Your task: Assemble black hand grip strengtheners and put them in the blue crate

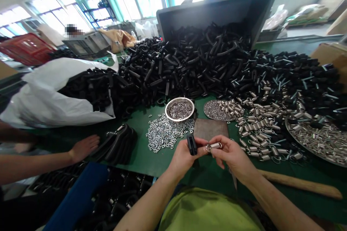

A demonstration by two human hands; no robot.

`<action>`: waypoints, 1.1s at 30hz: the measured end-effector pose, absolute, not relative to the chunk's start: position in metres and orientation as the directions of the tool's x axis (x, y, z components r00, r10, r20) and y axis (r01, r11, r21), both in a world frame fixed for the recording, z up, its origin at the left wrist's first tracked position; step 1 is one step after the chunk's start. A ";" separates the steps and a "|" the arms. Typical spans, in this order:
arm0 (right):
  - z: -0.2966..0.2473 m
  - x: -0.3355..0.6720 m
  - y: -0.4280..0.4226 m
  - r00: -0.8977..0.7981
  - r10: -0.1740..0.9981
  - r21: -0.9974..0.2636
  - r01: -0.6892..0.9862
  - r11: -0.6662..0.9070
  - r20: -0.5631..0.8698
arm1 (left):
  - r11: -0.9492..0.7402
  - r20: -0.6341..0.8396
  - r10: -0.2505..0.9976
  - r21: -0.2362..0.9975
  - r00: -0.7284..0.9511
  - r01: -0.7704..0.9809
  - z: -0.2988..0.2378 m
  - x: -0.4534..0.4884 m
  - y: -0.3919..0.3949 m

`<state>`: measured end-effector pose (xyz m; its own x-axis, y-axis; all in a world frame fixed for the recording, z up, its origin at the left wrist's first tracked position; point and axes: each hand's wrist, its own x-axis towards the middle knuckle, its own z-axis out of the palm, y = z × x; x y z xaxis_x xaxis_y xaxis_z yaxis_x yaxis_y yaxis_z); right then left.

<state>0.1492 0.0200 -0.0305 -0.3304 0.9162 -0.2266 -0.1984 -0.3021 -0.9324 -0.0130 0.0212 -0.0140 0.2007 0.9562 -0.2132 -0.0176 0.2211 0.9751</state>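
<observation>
Left hand raised above the green counter, its grip clamped around a black plastic handle that stands upright against the palm side. Right hand angled inward, its fingertips pinched together on a silver steel coil spring, which sits just beside the handle between both hands. Loose silver hex nuts lie near the left hand, while a co-worker's hand rests flat on the counter further left.
</observation>
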 end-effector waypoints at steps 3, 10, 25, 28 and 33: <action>-0.035 0.149 0.021 -0.354 0.901 -0.911 -0.230 -0.343 -0.250 | 0.165 -0.170 0.966 0.985 0.197 0.044 -0.016 -0.018 0.022; -0.032 0.159 0.030 -0.224 0.973 -0.975 0.221 -0.007 -0.058 | 0.008 -0.033 0.987 0.987 0.155 0.158 -0.041 -0.014 0.020; -0.009 0.160 0.030 -0.269 0.959 -0.822 0.525 0.221 0.086 | 0.656 -0.519 0.754 0.622 0.403 -0.428 -0.058 0.023 0.017; -0.012 0.160 0.030 -0.287 0.955 -0.764 0.600 0.236 0.070 | 0.611 -0.512 0.786 0.726 0.347 -0.315 -0.052 0.026 0.015; -0.024 0.164 0.028 -0.227 0.973 -0.817 0.552 0.165 0.043 | 0.504 -0.485 0.820 0.863 0.305 0.018 -0.039 0.025 0.008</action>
<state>0.1642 0.0277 -0.0239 -0.2269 0.9729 0.0434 0.5519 0.1652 -0.8174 0.0248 0.0083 -0.0393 0.3050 0.8197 -0.4849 0.0181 0.5041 0.8635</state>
